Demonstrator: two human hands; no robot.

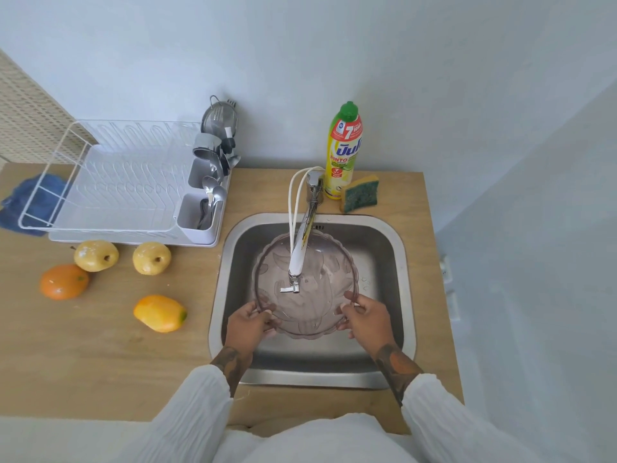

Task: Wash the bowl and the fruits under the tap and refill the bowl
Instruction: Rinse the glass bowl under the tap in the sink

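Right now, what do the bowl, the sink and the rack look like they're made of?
Bowl: seemingly clear plastic with a pinkish tint and scalloped rim; the sink shows through it, though it could be glass. Sink: brushed steel by its dull grey sheen and soft reflections. Rack: thin white-coated wire over a white tray, likely plastic. Both hands, left and right, grip the bowl's rim.

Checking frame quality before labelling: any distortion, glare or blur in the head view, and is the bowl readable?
Head view: strong wide-angle bending, counter edges and walls curve. Light is soft and even, shadows faint. Mild glare on the tap and sink rim. Slight softness overall. The clear bowl is low in contrast against the steel, but its scalloped rim reads, held by the left hand and right hand.
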